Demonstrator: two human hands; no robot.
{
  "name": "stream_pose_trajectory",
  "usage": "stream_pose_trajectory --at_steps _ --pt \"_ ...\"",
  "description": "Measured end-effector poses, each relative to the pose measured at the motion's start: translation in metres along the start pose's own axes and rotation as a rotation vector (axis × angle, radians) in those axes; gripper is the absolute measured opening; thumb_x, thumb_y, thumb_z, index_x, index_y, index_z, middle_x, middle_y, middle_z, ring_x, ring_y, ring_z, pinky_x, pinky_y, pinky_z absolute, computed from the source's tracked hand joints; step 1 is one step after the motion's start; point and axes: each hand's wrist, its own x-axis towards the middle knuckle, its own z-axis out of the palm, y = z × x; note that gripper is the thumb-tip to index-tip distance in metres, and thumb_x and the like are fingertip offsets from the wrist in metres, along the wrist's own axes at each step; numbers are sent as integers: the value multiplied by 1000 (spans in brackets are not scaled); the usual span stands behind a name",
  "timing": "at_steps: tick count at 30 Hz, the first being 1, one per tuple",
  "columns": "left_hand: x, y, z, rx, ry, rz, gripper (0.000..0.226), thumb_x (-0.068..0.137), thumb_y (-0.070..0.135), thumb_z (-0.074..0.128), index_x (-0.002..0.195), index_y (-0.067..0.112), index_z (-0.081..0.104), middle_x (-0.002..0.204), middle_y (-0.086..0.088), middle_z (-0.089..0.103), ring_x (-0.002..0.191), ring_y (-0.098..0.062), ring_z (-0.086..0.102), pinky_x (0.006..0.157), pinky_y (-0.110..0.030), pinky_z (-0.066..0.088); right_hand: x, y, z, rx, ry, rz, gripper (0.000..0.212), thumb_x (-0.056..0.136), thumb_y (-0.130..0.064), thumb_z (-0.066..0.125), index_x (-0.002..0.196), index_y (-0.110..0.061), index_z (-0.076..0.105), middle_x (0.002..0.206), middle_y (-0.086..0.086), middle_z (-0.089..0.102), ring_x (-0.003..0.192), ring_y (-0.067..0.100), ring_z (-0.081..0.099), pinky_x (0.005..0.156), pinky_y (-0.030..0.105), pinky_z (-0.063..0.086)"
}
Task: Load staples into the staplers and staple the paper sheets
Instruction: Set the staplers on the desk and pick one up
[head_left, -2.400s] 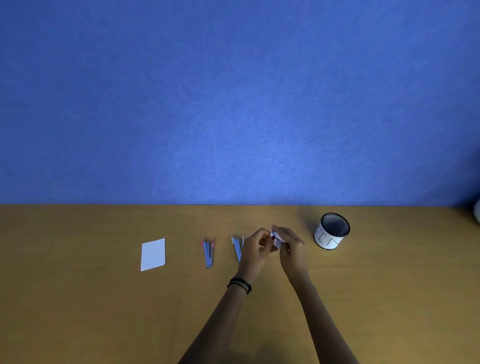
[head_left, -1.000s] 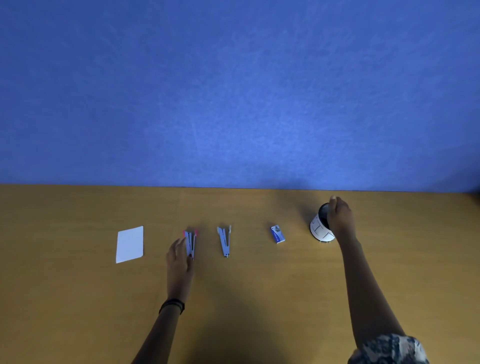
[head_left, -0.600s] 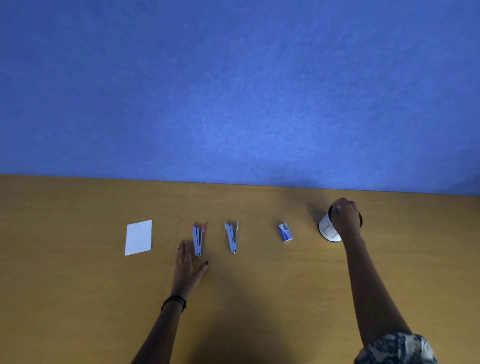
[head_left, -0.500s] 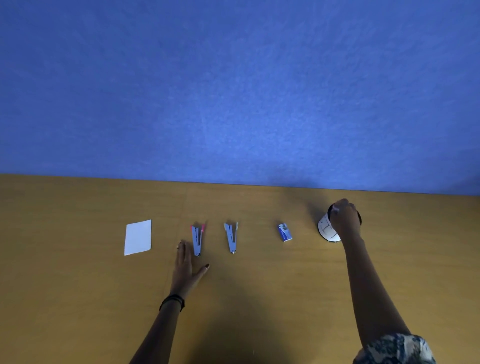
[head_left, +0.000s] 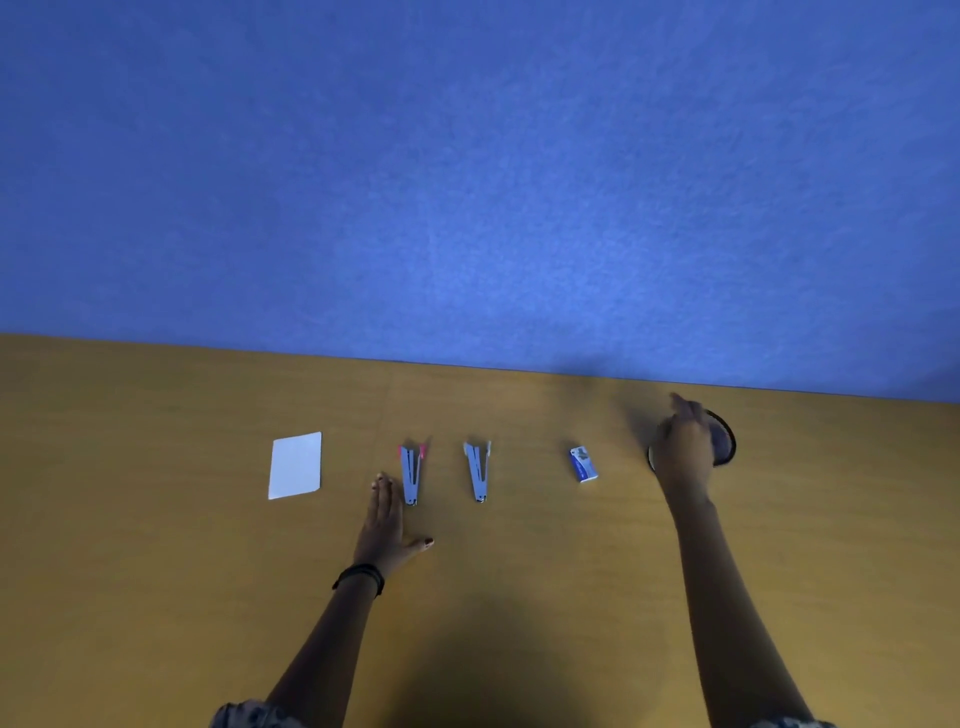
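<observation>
Left hand (head_left: 387, 525) flat beside stapler (head_left: 412, 472); right hand (head_left: 680, 449) over cup (head_left: 724, 441)

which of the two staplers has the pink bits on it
The left open grey stapler, beside the left hand, has pink tips at its far end; the right grey stapler shows none.

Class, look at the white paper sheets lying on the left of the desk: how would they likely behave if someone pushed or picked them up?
The paper sheets lie flat and thin on the smooth wooden desk, so a sideways push would probably slide them easily. Lying so flat, they look hard to pinch from above; lifting an edge seems easier. Held by one corner, they would likely droop.
</observation>
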Motion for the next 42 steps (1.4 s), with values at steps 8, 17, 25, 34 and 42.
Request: stream_pose_trajectory --at_steps 8,17,25,34,42 --pt "2 -4 -14 108 -138 23 117 80 45 68 146 1 -19 155 -14 -26 145 -29 -19 118 -36 14 -61 -60 90 168 -423 -90 40 88 3 45 126 -3 53 123 19 54 109 31 56 92 29 40" --pt "0 -8 -13 97 -87 62 114 80 44 68 147 3 -14 156 -13 -24 146 -29 -17 118 -34 17 -86 -103 152 15 -666 -202 45 92 -10 45 137 -9 40 143 18 36 129 33 39 101 37 38" --pt "1 -13 -7 68 -44 83 115 79 44 70 148 5 -12 157 -11 -23 146 -27 -17 118 -32 14 -98 -105 170 -111 -594 -248 48 88 -5 51 135 -13 40 143 11 30 129 29 37 94 38 46" --pt "-1 -19 -7 9 -56 113 110 81 42 68 149 8 -11 157 -8 -23 146 -24 -17 118 -32 14 -128 -88 163 -51 -560 -267 23 93 -6 48 113 -2 59 127 11 49 110 26 54 89 31 45" --pt "-10 -28 -21 -676 126 119 70 93 21 57 150 18 16 159 6 5 147 -17 12 117 -34 17 -135 -82 134 380 -676 36 34 70 5 70 103 0 65 101 14 68 89 27 66 73 32 54"
